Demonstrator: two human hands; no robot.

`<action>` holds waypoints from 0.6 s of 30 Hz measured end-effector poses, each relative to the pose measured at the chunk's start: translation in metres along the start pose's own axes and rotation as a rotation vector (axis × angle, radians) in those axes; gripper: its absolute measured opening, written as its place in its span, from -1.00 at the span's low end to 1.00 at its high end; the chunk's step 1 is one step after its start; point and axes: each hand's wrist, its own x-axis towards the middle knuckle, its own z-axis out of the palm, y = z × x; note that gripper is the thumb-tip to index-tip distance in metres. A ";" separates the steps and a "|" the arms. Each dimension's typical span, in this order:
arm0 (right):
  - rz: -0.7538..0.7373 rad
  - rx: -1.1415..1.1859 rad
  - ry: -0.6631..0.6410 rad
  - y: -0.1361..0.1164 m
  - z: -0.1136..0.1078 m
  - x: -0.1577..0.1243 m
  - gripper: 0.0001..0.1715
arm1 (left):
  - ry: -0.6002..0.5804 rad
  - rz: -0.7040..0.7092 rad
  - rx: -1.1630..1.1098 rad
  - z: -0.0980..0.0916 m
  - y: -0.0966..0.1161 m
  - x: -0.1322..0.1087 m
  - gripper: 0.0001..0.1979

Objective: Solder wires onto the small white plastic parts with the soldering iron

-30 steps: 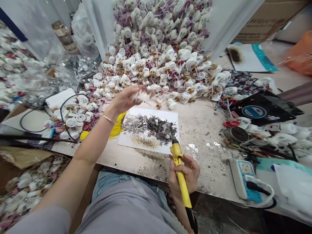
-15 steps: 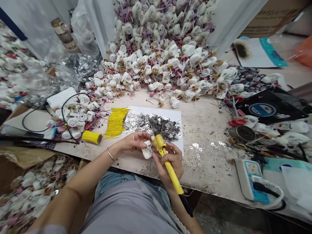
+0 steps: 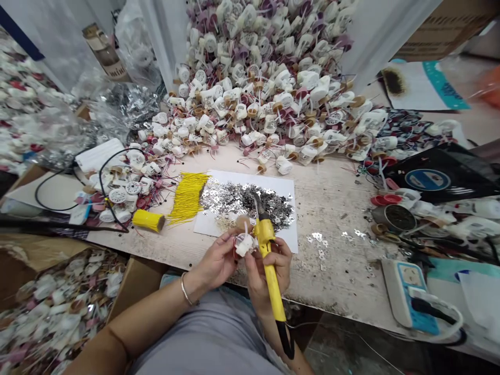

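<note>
Tool handle smooth plastic; small plates shiny metal.

White part: partly covered by fingers of left hand and right hand. Metal pieces: too small, heaped to count. White sheet: middle buried. Parts pile: cut by top edge. Orange bag: cropped right. Cardboard box: lettering blurred.
</note>
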 end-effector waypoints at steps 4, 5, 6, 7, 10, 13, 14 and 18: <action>0.002 -0.031 -0.035 0.007 -0.005 0.005 -0.66 | -0.090 0.061 0.337 -0.015 0.010 -0.006 -0.66; -0.009 -0.024 -0.060 0.010 -0.007 0.006 -0.65 | -0.124 0.019 0.400 -0.019 0.016 -0.007 -0.63; -0.021 -0.014 -0.092 0.014 -0.010 0.007 -0.66 | -0.156 -0.033 0.451 -0.023 0.022 -0.009 -0.58; -0.031 -0.005 -0.130 0.017 -0.011 0.008 -0.66 | -0.179 -0.077 0.495 -0.026 0.029 -0.010 -0.53; -0.042 0.010 -0.241 0.025 -0.014 0.013 -0.69 | -0.203 -0.164 0.660 -0.031 0.047 -0.013 -0.41; -0.102 -0.018 -0.297 0.029 -0.011 0.020 -0.71 | -0.158 -0.153 0.919 -0.033 0.060 -0.016 -0.49; -0.156 -0.046 -0.315 0.030 -0.010 0.023 -0.72 | -0.126 -0.116 1.034 -0.034 0.064 -0.016 -0.54; -0.397 -0.140 -0.402 0.037 -0.008 0.030 -0.78 | 0.055 0.172 1.499 -0.041 0.077 -0.023 -0.67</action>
